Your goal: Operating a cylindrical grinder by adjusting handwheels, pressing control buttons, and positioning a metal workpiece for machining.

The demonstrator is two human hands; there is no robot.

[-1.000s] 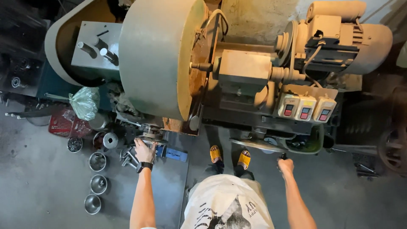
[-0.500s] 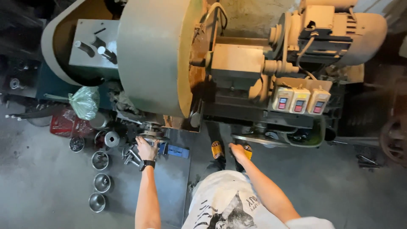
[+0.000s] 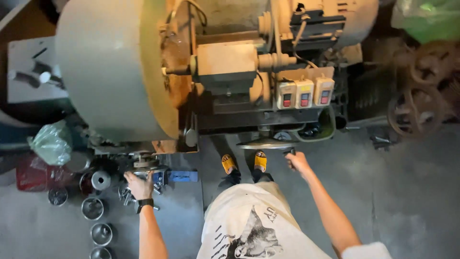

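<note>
A grey concrete workshop floor (image 3: pixel 393 201) surrounds a big worn lathe-like machine (image 3: pixel 230 72), seen from the head camera looking straight down.

At seven o'clock the left hand (image 3: pixel 139 184) lies spread on a cluster of metal fittings (image 3: pixel 143 165), fingers wide, gripping nothing that I can make out. At five o'clock the right hand (image 3: pixel 298 162) is closed around the dark crank handle (image 3: pixel 289 152) of a handwheel (image 3: pixel 266 144).

Progress: the machine looks mid-setting, both hands engaged; how much remains is unclear.

Counted: three switch boxes (image 3: pixel 305 93); three shiny metal cups (image 3: pixel 93 208) in a column at eight o'clock; one blue block (image 3: pixel 182 176); two yellow sandals (image 3: pixel 244 162).
</note>
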